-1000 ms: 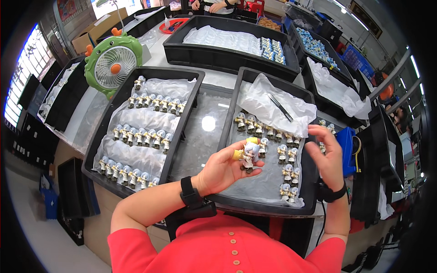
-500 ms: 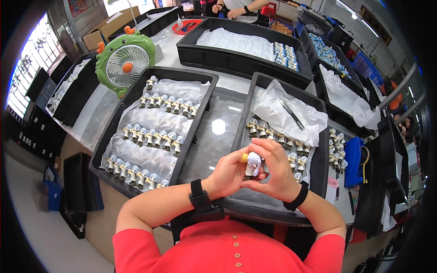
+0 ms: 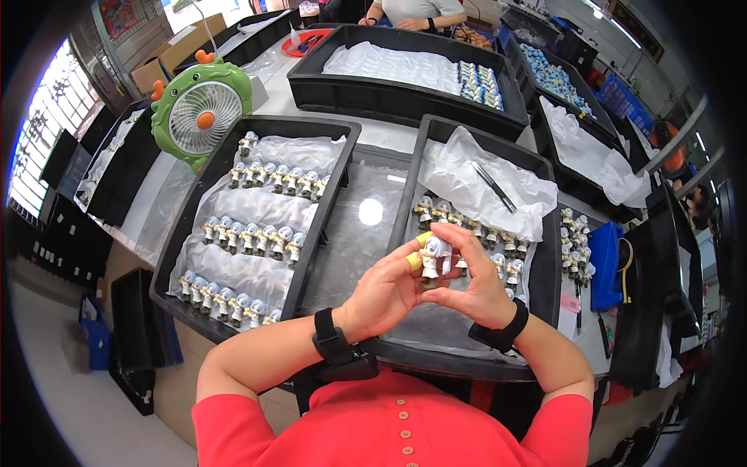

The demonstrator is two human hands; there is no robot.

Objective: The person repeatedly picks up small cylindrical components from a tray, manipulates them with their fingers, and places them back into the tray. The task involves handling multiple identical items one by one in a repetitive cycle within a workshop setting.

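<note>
In front of my chest I hold a small figurine (image 3: 431, 258) with pale lilac hair and a white outfit, roughly upright. My left hand (image 3: 383, 294) grips it from the left, with yellow covers on two fingertips. My right hand (image 3: 476, 282) curls round its other side, the index finger near its head and the thumb below. Both hands are just over the near left edge of the right black tray (image 3: 551, 311), where rows of similar figurines lie partly hidden by my right hand. A crumpled white sheet (image 3: 459, 167) lies in that tray, with a dark pen (image 3: 494, 187) on it.
The left black tray (image 3: 305, 268) holds rows of figurines between white sheets. Behind it stands a green fan (image 3: 204, 109). A larger black tray (image 3: 389, 100) lies farther back, before another person (image 3: 420, 12). More figurines (image 3: 574, 245) and a blue box (image 3: 607, 265) sit at right.
The figurine has turned in my fingers, showing more of its front than its hair. My left fingers have shifted, so two yellow tips show. The whole view has moved slightly.
</note>
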